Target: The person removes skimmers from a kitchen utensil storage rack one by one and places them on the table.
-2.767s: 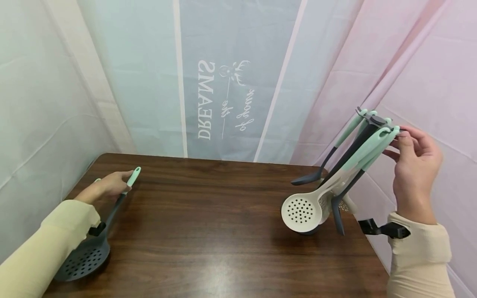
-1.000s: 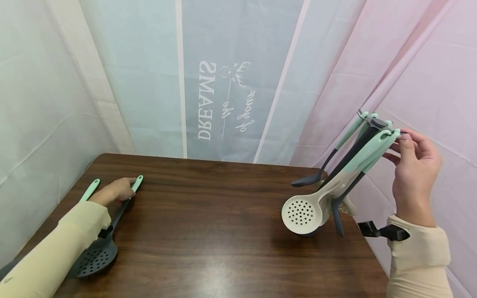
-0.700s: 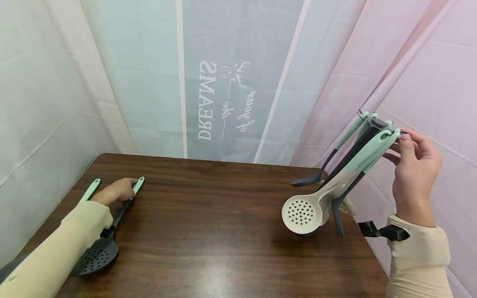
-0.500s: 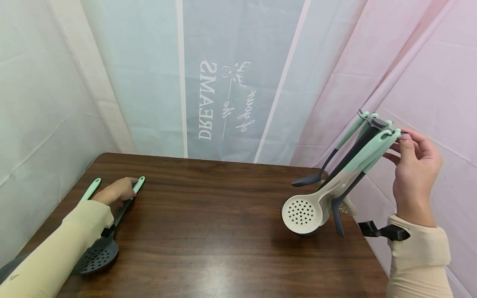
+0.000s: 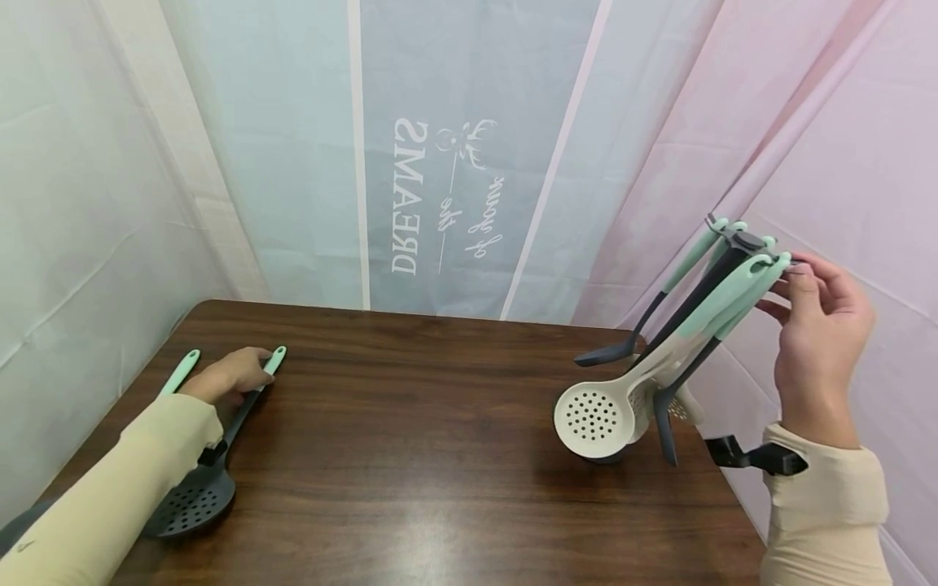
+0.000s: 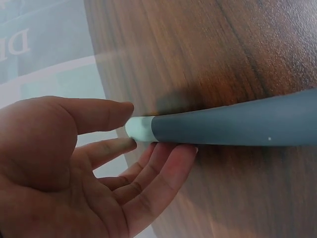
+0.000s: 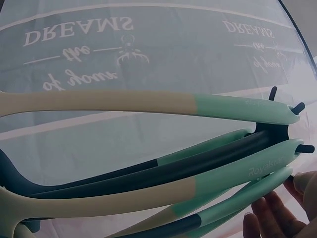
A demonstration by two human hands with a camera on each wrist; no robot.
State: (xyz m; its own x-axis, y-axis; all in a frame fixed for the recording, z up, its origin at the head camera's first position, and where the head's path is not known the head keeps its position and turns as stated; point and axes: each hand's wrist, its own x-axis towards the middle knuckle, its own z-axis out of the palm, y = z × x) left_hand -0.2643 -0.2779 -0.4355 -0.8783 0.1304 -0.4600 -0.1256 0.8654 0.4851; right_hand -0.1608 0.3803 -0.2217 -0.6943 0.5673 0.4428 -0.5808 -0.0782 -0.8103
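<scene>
On the left of the table my left hand (image 5: 230, 374) holds the mint handle (image 6: 141, 129) of a dark grey skimmer (image 5: 192, 503). In the left wrist view, thumb and index finger lie on opposite sides of the handle. The skimmer's perforated head is partly behind the sleeve. At the right stands a dark utensil stand (image 5: 747, 241), hung with several mint-handled utensils. My right hand (image 5: 824, 342) pinches the tip of one of its hooks, beside the hanging handles. A cream skimmer (image 5: 593, 419) hangs at the front; a grey ladle-like utensil (image 5: 608, 354) hangs at its left.
Another mint handle (image 5: 179, 373) lies left of my left hand, its middle hidden by the forearm. A dark grey part (image 5: 22, 525) shows at the left edge. Cloth curtains (image 5: 469, 203) border the brown wooden table (image 5: 410, 391) at the back and sides.
Since the earliest frame, my left hand and the grey skimmer have shifted right and the handle's end has come lower, uncovering the other mint handle. My right hand keeps its place at the stand.
</scene>
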